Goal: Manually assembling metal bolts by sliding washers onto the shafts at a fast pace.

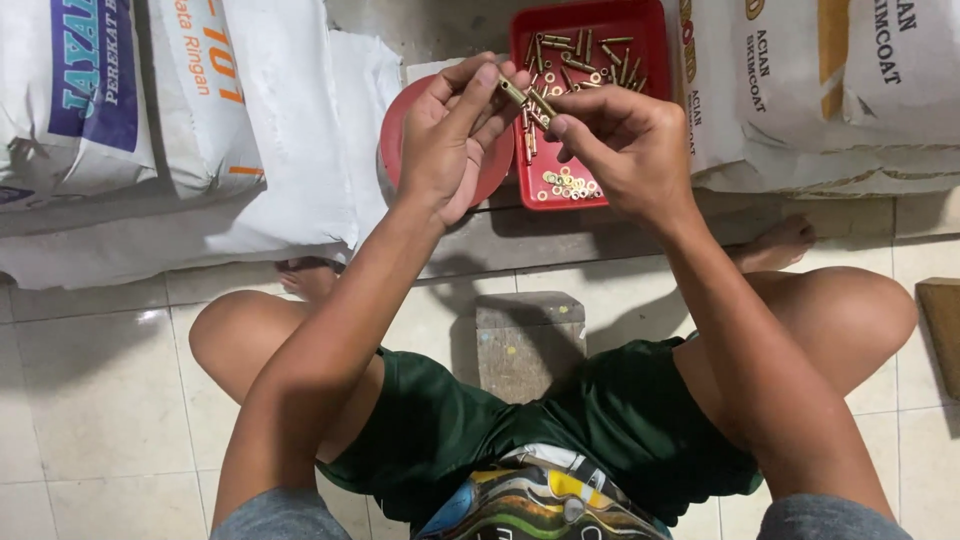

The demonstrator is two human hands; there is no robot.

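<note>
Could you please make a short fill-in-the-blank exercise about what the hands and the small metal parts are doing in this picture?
1. The left hand and the right hand hold brass-coloured bolts above a tray whose colour is ____.
2. Near the front of the tray lies a small heap of ring-shaped ____.
3. Left of the tray, behind the left hand, sits a red lid whose shape is ____.
4. The white sacks lean on both sides, and the person sits on a floor of pale ____.

Missing words: red; washers; round; tiles
</note>
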